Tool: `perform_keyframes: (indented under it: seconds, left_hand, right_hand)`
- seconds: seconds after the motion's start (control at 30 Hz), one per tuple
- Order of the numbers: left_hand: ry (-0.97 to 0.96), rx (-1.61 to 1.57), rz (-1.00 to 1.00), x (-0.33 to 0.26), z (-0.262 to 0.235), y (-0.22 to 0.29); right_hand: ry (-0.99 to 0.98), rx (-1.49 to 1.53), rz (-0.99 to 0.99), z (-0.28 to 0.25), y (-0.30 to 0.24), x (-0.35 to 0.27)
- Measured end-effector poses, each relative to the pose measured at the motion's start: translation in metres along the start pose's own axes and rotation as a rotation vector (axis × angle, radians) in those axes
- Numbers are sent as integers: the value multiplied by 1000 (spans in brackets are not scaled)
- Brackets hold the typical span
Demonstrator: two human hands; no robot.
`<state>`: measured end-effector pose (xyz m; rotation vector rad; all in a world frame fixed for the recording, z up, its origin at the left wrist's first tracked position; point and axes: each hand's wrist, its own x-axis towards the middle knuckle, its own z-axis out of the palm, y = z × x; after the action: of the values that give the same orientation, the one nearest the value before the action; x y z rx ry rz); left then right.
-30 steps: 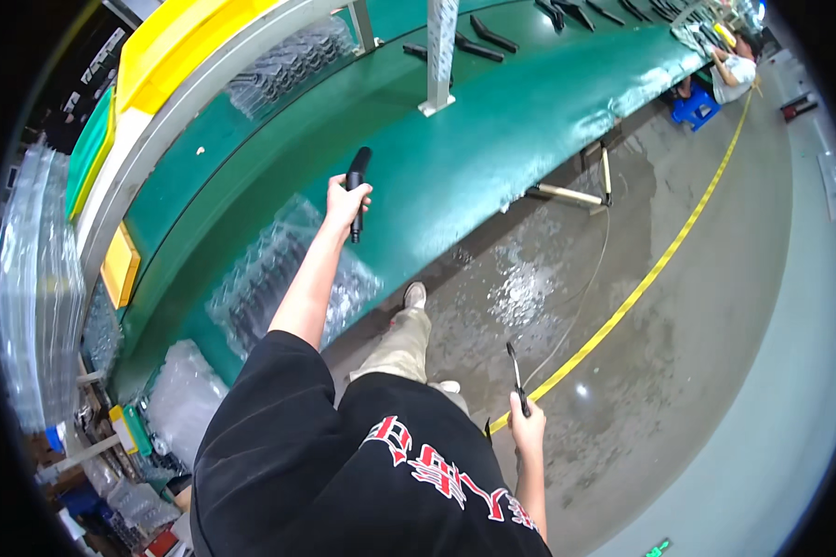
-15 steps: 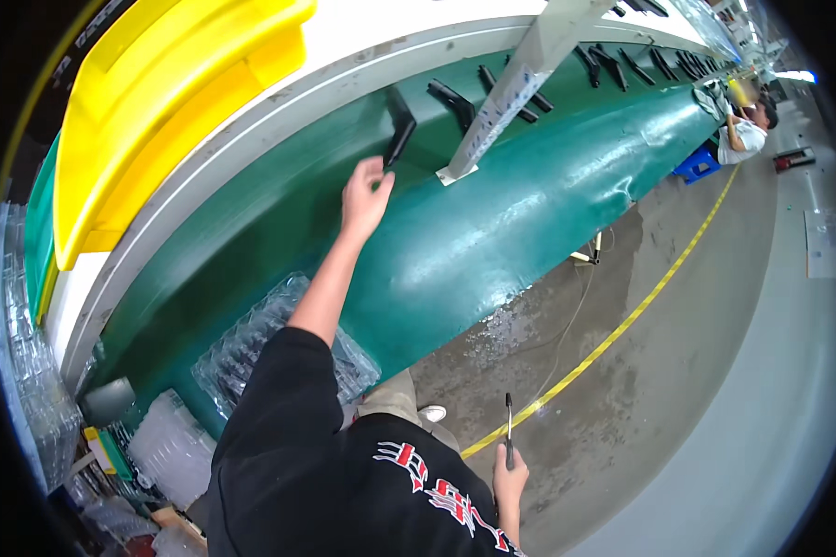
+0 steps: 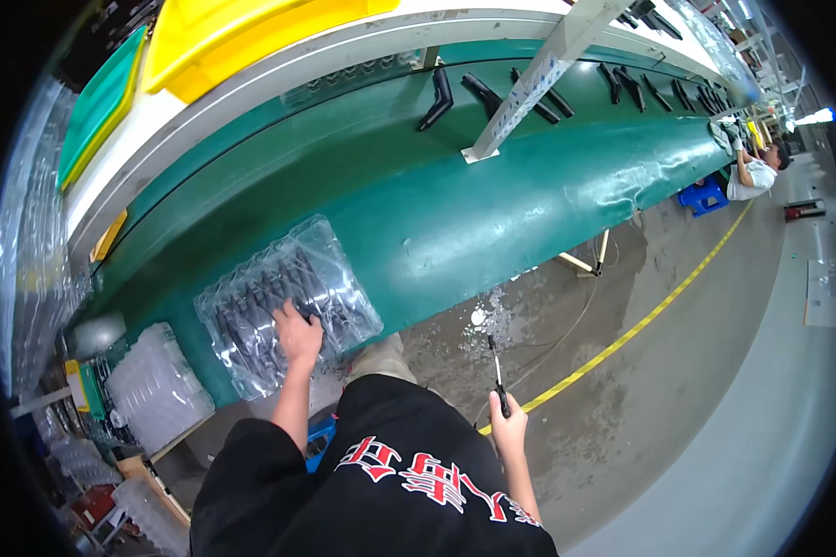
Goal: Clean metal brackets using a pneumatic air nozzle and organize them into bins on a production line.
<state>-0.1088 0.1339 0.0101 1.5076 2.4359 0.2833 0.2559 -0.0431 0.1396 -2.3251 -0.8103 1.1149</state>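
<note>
My left hand (image 3: 299, 336) is over a clear plastic tray (image 3: 351, 265) on the green surface. Its fingers are bent about the end of a black part (image 3: 306, 315) among several dark, elongated parts in the tray; the hold is partly hidden. Out over the floor, my right hand (image 3: 508, 429) grips a slim tool (image 3: 499, 379) with a black handle, a pale metallic shaft and a dark tip. An angled black part (image 3: 438, 99) lies alone on the green belt (image 3: 362, 130), beyond both hands.
More black parts (image 3: 630, 88) lie along the belt to the right, past a grey post (image 3: 539, 84). A yellow bin (image 3: 251, 42) stands on the shelf above. White plastic trays (image 3: 158, 381) are stacked at left. A co-worker (image 3: 757, 176) sits at the far right by a blue stool (image 3: 703, 196).
My left hand has moved back from beside the angled black part on the belt to the clear tray. That part stays on the belt. My view has shifted; the right hand still holds the tool.
</note>
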Motion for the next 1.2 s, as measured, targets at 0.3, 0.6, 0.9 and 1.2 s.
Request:
perform_keyframes:
  seconds: [0.3, 0.6, 0.9, 1.2]
  left_hand:
    - [178, -81, 125, 5, -6, 8]
    - [366, 29, 205, -25, -45, -55]
    - [107, -297, -455, 7, -28, -202]
    - [54, -193, -478, 13, -46, -186]
  right_hand:
    - [67, 27, -43, -19, 79, -46]
    - [157, 95, -68, -19, 155, -81]
    - [102, 78, -17, -31, 202, -105]
    - [173, -65, 5, -33, 238, -145]
